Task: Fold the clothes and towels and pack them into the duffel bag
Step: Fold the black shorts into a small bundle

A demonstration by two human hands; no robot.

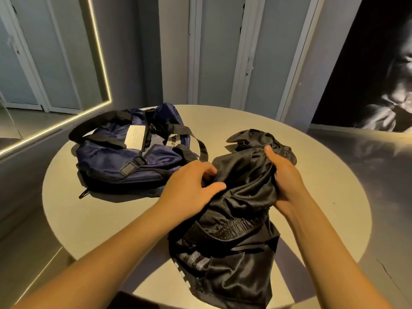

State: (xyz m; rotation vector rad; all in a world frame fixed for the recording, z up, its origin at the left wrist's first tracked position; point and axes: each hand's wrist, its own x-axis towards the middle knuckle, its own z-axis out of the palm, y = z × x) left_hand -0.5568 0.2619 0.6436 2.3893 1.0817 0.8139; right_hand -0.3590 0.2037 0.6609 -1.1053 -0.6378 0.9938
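Black shiny satin-type garment (243, 175), elastic waistband (234, 228) showing, lies bunched on the near-right part of the table, crumpled, w/ no fold lines I can see. One end hangs over the near edge toward me; a bit of white mesh w/ stripes (194, 257) shows at its lower left.

My left hand (189, 190) pinches the fabric from the left, fingers curled in, thumb across the top. My right hand (287, 179) grips the bunch from the right, thumb up over it. Hands are apart, garment between them, both clamped on cloth.

Progress, my read: early. This piece isn't folded yet and isn't packed. No other clothes or towels in sight, so can't say how many are left.

Navy blue nylon duffel bag (116, 159) w/ black webbing straps sits just left of the garment, slumped. Can't tell if the zip is open; nothing visible inside, contents unknown.

All on a round beige table (93, 215). Beyond: light-edged mirror (98, 52) at left, grey locker doors (223, 52) behind, dark wall print (367, 63) at right.
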